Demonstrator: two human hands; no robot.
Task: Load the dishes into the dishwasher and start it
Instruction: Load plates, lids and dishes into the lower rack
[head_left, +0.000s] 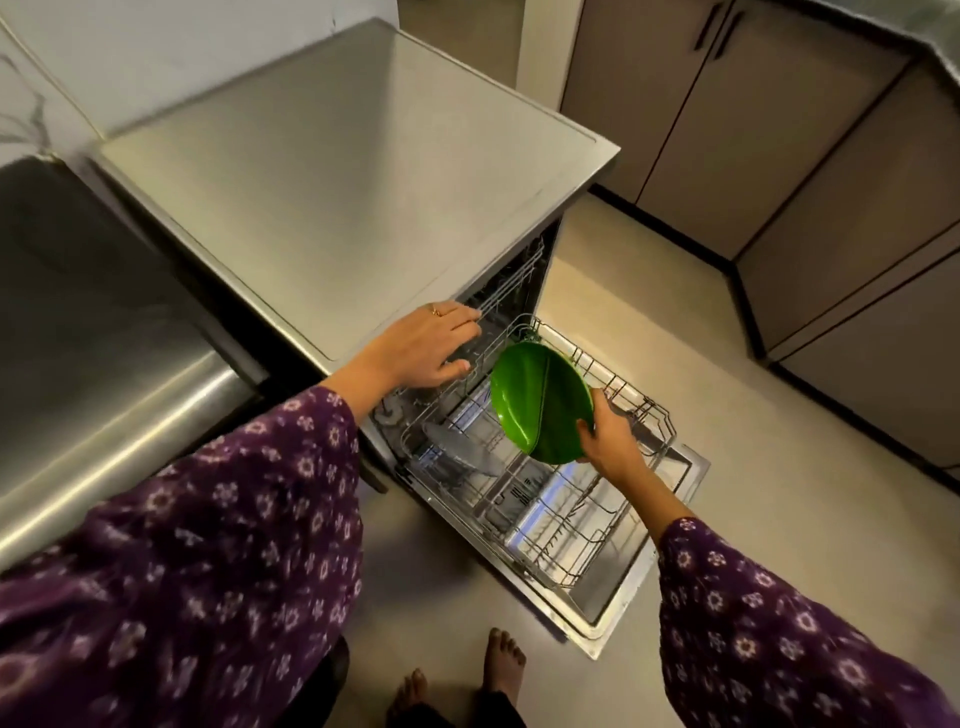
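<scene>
Left of the rack (571, 525), the left hand (431, 345) lay flat on the front edge of the dishwasher (337, 182) top. Its fingers were straight and slightly spread, the tips reaching toward the upper rack (511, 280), and it held nothing. At the rack's left end a grey plate (460, 452) leaned among the tines. Over the rack's far side hung the green plate (540, 400), tilted on edge and not yet in a slot. The right hand (608, 436) pinched its near rim, thumb on the face. That one-sided hold looked risky to me: the plate could twist and knock the wires or the grey plate, or settle crooked. The upper rack's front sat near it, cramping that side. The rack's right part stood free. Beyond the door (628, 618) the floor (753, 415) ran open to the cabinets (779, 156). Bare feet (501, 660) stood near the door's corner, where a step could catch it.
</scene>
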